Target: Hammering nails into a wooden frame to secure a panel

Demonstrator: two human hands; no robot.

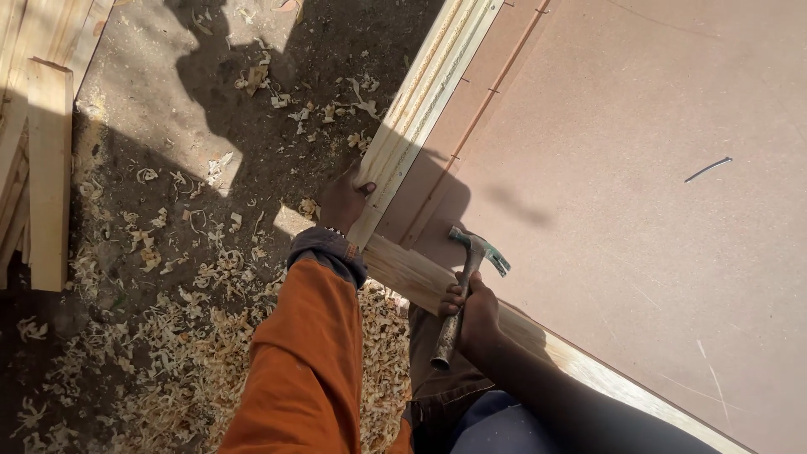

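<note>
The right hand [472, 311] is wrapped tight around the metal shaft of a claw hammer [467, 282], fingers pressed together about its middle. The hammer head sits just above the hand, over the corner of the wooden frame [420, 101], with the claw pointing right; the shaft's lower end sticks out below the fist.

The left hand [343, 202], in an orange sleeve [304, 353] with a grey cuff, lies against the outer edge of the frame's upright rail, just left of the corner. Its fingers curl round the rail, but they are in deep shadow, so how firmly they grip is hard to say.

Inside the frame lies a brown hardboard sheet [639, 168], filling the view to the right of the rail. A row of small nails [471, 126] runs up the sheet close beside the rail, and a single bent nail [708, 169] lies loose well to the right of it. No packages, labels or signs show anywhere.

Left of the frame, wood shavings [193, 336] litter the dirt ground [143, 84], thickest below the left sleeve. Further left, pale planks [49, 168] stand at the edge, cut off by the picture. The frame's lower rail runs off the bottom right corner, and the person's legs hide part of it.
</note>
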